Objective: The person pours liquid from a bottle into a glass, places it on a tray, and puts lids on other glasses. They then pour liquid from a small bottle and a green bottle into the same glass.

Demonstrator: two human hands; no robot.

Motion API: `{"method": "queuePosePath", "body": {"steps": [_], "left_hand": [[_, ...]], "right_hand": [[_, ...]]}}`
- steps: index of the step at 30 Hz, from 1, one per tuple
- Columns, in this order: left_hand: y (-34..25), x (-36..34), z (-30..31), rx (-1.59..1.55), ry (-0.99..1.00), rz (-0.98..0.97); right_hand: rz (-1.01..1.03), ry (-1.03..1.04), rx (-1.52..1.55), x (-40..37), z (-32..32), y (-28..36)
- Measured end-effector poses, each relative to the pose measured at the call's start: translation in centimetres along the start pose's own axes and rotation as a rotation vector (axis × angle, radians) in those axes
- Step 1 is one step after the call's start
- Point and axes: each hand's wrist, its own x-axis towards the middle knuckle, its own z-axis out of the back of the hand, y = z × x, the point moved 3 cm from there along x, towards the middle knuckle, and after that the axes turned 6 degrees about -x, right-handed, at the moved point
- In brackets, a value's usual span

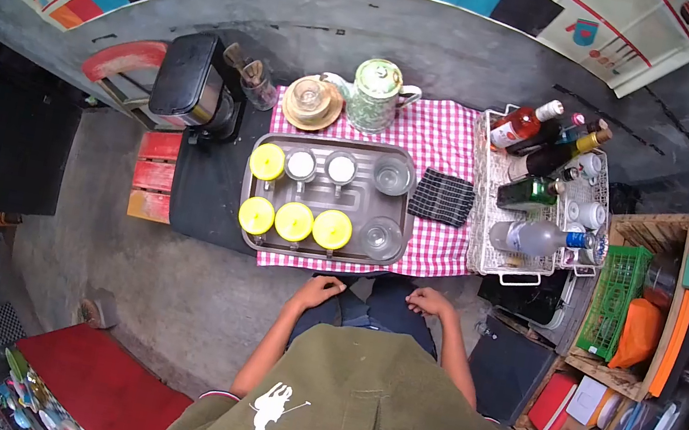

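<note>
My left hand [319, 290] rests on my left thigh, just below the tray's near edge, with loosely bent fingers and nothing in them. Over my right thigh, my right hand [429, 302] lies relaxed, its fingers slightly apart and holding nothing. Nearest to both hands is a brown serving tray [317, 253] on the table. Several glass mugs with yellow lids [294, 222] stand on its left and front part. Behind them are two mugs with white tops or contents [341, 168]. Two clear glasses [382, 238] stand at the tray's right end.
A black folded cloth [442, 197] lies on the checkered tablecloth [440, 248]. Behind the tray are a green patterned teapot [374, 100] and a cup on a saucer [309, 100]. White wire baskets [482, 230] with bottles stand right, a black dispenser [188, 82] left.
</note>
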Motion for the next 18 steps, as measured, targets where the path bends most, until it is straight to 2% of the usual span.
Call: {"method": "queuePosePath", "body": {"steps": [2,4,6,9,14,18], "left_hand": [[2.8,1.8,-0.9,0.008,0.012,0.018],[5.0,2.8,-1.7,0.096,0.03,0.068],[5.8,3.7,-2.5,0.267,0.059,0.14],[6.1,4.3,-4.3,0.336,0.055,0.207],[8.8,5.3,-7.9,0.421,0.034,0.262],[6.1,5.5,-10.9,0.447,0.038,0.287]], "right_hand": [[0.057,-0.08,0.157,2.1,-1.0,-2.8],[0.022,-0.118,0.198,3.8,-1.7,-5.4],[-0.015,-0.145,0.211,4.3,-1.7,-7.5],[-0.107,-0.148,0.207,4.1,-1.0,-9.7],[-0.007,-0.171,0.264,4.4,0.6,-12.2],[0.033,-0.148,0.184,4.2,2.4,-14.5]]}}
